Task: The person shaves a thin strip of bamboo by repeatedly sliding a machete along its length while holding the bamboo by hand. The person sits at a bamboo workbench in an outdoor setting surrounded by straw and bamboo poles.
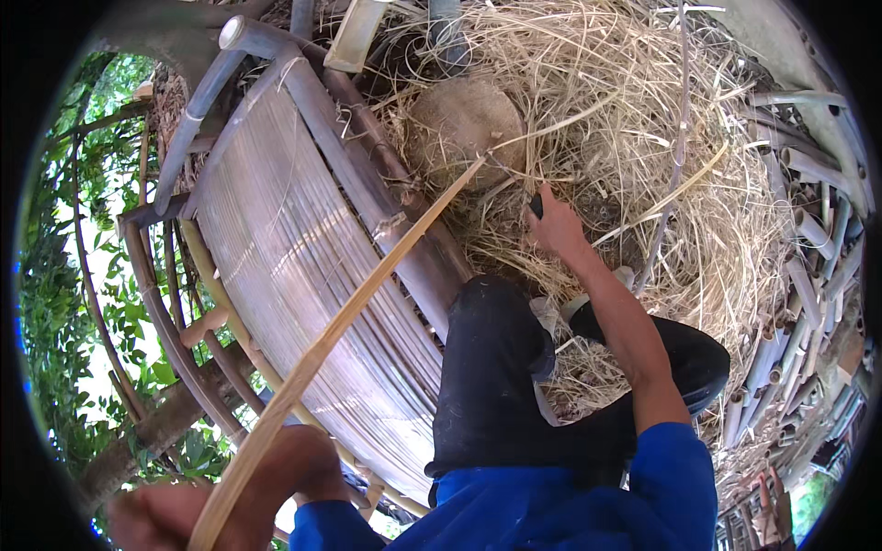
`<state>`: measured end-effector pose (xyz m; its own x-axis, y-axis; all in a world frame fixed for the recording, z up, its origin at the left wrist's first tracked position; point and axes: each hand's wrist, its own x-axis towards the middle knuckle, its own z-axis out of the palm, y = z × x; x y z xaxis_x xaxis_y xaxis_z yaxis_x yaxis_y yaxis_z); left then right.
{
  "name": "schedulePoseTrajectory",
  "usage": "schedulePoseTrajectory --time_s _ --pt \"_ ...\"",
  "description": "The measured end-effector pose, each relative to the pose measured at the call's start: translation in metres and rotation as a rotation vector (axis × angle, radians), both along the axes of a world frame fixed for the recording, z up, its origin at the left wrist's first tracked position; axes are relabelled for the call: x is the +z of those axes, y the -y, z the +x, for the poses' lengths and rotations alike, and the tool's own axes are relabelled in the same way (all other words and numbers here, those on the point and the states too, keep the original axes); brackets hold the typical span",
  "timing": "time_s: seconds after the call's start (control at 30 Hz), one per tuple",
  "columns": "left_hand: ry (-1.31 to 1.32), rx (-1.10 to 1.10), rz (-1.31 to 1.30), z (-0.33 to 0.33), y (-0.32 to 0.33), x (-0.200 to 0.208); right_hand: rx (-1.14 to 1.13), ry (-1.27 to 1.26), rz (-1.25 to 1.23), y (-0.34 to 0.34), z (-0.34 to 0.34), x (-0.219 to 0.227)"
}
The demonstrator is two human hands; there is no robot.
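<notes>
Cannot make out any text, label, brand, number or sign.

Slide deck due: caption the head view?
Left hand at the near end of a long tan strip, right hand holding a black-handled tool near the other end, amid pale shavings.

Below and left of the slatted bench [276,197]: left hand [163,516] blurry, grip unclear | across the bench: long strip [340,328], bottom end cut off | right of the bench: black handle [537,207], partly hidden by right hand [559,228]
</notes>
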<state>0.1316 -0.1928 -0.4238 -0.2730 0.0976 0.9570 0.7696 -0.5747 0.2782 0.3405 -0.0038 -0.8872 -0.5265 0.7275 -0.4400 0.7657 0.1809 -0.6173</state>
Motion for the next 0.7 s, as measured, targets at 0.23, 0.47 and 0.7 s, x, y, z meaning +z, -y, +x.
schedulePoseTrajectory --time_s 0.23,0.47,0.7 --pt "0.001 -0.08 0.285 0.0 -0.054 -0.05 0.002 -0.124 0.148 0.0 -0.002 -0.001" --pt "0.142 0.005 0.289 0.008 -0.083 -0.064 0.057 -0.119 0.024 0.01 -0.024 0.047" --pt "-0.016 -0.016 0.162 -0.003 -0.064 -0.064 0.192 -0.618 0.298 0.037 -0.043 0.122"
